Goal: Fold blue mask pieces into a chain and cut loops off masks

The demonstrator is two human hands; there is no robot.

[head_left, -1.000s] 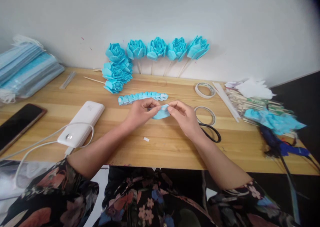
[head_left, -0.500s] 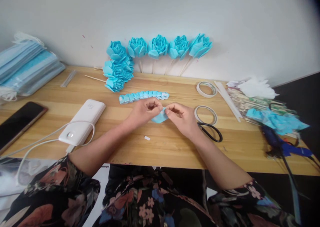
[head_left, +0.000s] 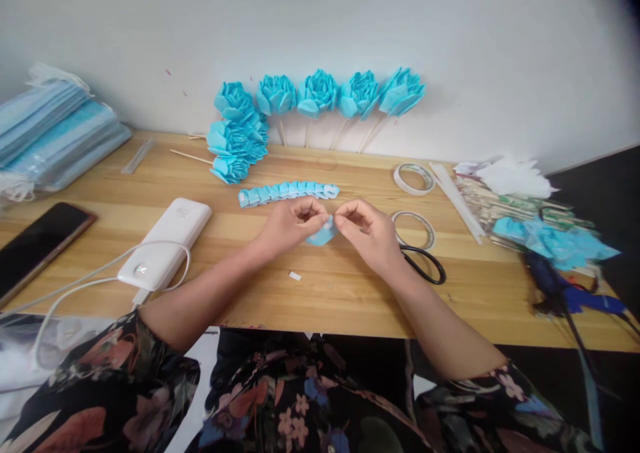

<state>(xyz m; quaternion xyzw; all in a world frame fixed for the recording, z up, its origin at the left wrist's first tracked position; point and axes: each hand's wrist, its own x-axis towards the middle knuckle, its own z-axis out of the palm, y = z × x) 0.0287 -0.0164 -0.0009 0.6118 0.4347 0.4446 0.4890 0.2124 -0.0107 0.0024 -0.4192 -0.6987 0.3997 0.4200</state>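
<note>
A small light-blue petal (head_left: 321,236), soft like mask fabric, is pinched at its upper edge by both hands over the middle of the table. My left hand (head_left: 296,224) grips it between thumb and forefinger. On its other side, my right hand (head_left: 367,233) holds it with thumb and forefinger too; the fingertips partly cover it. Just behind my hands lies a row of overlapping folded blue petals (head_left: 285,192). A tiny white strip (head_left: 295,276) rests on the wood in front.
Several blue fabric roses (head_left: 317,93) on sticks line the wall. Tape rolls (head_left: 414,178) and black-handled scissors (head_left: 425,264) lie right, near a blue glue gun (head_left: 585,298) and blue scraps (head_left: 555,240). Left are a power bank (head_left: 167,240), a phone (head_left: 43,246) and masks (head_left: 55,133).
My hands and the petal have shifted very slightly to the right. Both hands keep their pinch; the rest of the table looks the same.
</note>
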